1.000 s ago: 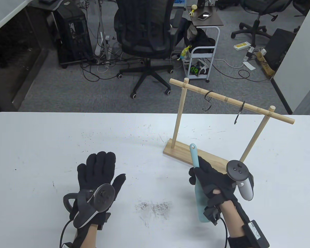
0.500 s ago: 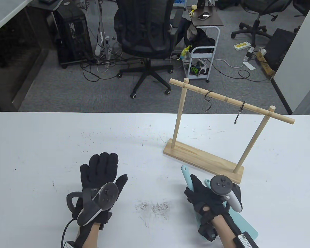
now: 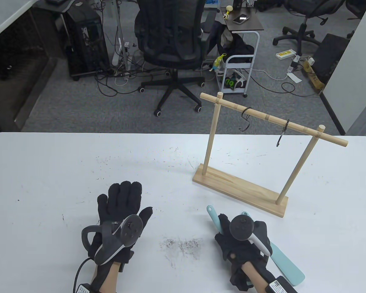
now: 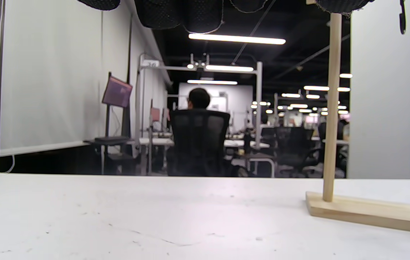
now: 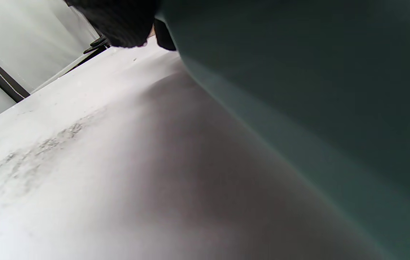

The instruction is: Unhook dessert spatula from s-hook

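Note:
The teal dessert spatula (image 3: pixel 212 213) is off the hooks. My right hand (image 3: pixel 236 241) grips its handle low over the table, in front of the wooden rack (image 3: pixel 241 187). The handle end points away from me, and a teal blade (image 3: pixel 288 270) shows to the right of my wrist. In the right wrist view the blade (image 5: pixel 317 90) fills the right side, close to the tabletop. Two black s-hooks (image 3: pixel 246 119) (image 3: pixel 283 134) hang empty on the rack's bar. My left hand (image 3: pixel 123 201) rests flat on the table, fingers straight and holding nothing.
A second teal tip (image 3: pixel 245 213) shows beside my right tracker; I cannot tell what it belongs to. The rack's post and base (image 4: pixel 329 108) stand to the right in the left wrist view. Dark scuffs (image 3: pixel 180 245) mark the white table between my hands.
My right hand has brought the spatula back from the rack base toward me and lowered it, its blade swinging out to the right. My left hand has drifted slightly right.

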Demonstrator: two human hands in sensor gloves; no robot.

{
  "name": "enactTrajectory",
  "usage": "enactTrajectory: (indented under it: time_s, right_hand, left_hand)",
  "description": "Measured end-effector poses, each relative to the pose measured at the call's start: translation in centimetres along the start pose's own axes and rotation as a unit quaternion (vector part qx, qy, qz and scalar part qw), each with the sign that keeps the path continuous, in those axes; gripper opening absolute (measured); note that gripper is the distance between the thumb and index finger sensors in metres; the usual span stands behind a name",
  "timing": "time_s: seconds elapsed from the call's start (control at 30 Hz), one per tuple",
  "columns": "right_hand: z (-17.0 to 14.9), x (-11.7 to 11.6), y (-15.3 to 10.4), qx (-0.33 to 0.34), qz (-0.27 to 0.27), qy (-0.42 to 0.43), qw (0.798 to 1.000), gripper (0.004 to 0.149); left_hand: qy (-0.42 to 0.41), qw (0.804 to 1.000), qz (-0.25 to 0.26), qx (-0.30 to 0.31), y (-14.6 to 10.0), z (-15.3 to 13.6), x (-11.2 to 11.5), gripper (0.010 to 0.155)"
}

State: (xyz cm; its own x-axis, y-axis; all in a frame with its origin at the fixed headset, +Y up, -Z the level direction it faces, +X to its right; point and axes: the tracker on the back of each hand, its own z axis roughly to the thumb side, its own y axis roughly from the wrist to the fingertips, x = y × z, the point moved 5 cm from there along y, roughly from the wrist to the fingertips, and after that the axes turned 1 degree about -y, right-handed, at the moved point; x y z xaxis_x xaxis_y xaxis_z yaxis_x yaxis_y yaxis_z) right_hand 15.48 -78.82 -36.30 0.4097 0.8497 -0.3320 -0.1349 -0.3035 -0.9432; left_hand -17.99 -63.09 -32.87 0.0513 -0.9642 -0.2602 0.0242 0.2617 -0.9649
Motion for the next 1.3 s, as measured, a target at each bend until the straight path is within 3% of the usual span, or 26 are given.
enactTrajectory:
  time_s: [0.17,0.63,1.3]
  right_hand:
    - [0.5,-0.1,-0.3,-0.020,-0.029,-0.073,0.997,0.069]
    - [1.8,-1.6,-0.1,-0.053,-0.033,-0.192,0.979,0.064]
    - [3.1,-2.3,0.1,-0.074,-0.038,-0.285,0.955,0.060]
  left_hand:
    - [0.001,1.000,-0.002,0.000,0.0,0.0,0.0,0.080]
    - [0.002,1.000,-0.002,-0.001,0.0,0.1,0.0,0.080]
    - [0.001,1.000,-0.001,-0.002,0.1,0.0,0.0,0.081]
